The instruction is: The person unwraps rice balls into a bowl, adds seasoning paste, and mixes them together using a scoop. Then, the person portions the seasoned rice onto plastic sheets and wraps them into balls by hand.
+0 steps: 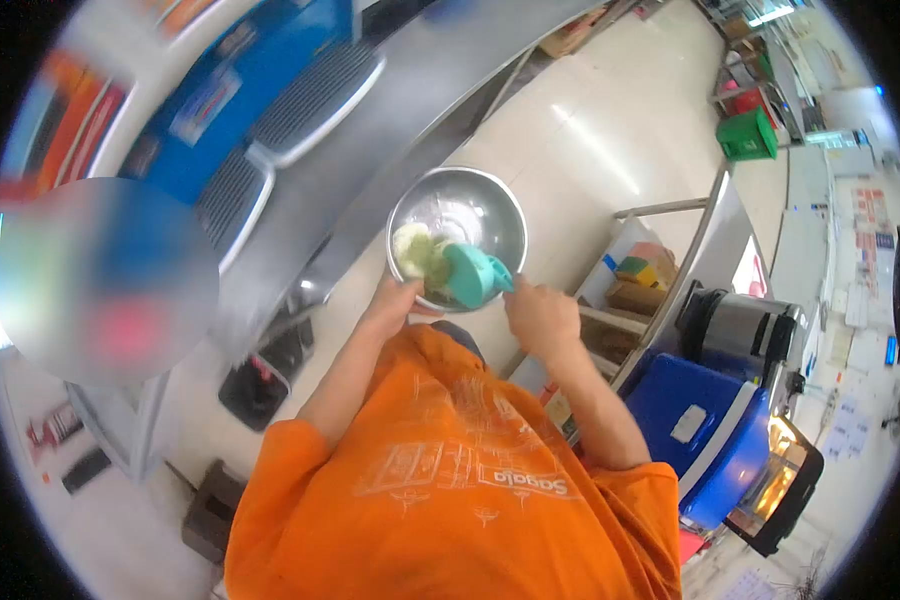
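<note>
Stainless-steel mixing bowl is held out just beyond the front of an orange T-shirt, above the tiled floor and resting on neither bench. The left hand is clamped on its near left side, thumb by the rim and fingers apparently reaching underneath, probably to bear the weight and keep the bowl from turning. The right hand is closed on the handle of a teal scoop at the near right rim; the hands are apart, with the bowl between them. Being round, the bowl has no long axis across its mouth, which faces up towards the wearer, likely to leave the inside open to the scoop. The scoop's long axis runs crosswise, handle to the right, cup to the left beside pale green and white food. Farther off, a blue box stands by the right bench, the left bench carries a blue machine, and a green bin lies well beyond
</note>
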